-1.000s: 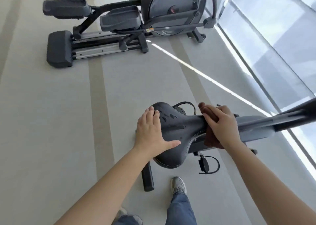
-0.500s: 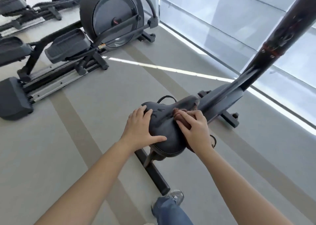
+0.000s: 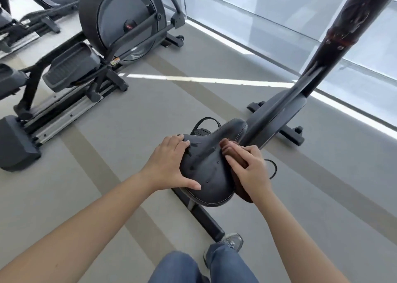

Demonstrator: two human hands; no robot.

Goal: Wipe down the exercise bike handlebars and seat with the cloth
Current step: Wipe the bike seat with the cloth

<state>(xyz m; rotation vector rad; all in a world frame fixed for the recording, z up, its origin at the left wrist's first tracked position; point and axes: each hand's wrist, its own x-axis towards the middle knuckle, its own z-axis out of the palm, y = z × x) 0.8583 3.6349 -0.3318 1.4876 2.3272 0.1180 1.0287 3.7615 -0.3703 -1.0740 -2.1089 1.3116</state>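
Grey floor (image 3: 120,153); elliptical trainer (image 3: 126,24) upper left. Exercise bike (image 3: 279,108) centre, post rising to upper right. Black seat (image 3: 206,173) sits between both hands. Left hand (image 3: 169,166) lies flat on the seat's left side, fingers straight, grasping nothing. Right hand (image 3: 251,171), fingers extended, presses brown cloth (image 3: 228,146) against the seat's right edge.

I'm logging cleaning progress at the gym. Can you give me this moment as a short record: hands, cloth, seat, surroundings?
left hand: rests flat on the left edge of the seat, thumb along its rear
right hand: fingers spread, pressing the cloth against the seat's right side
cloth: brown, mostly under the right hand, one end hanging below it
seat: black, small marks or droplets on top
nearby: elliptical machine on the floor, ahead and to the left
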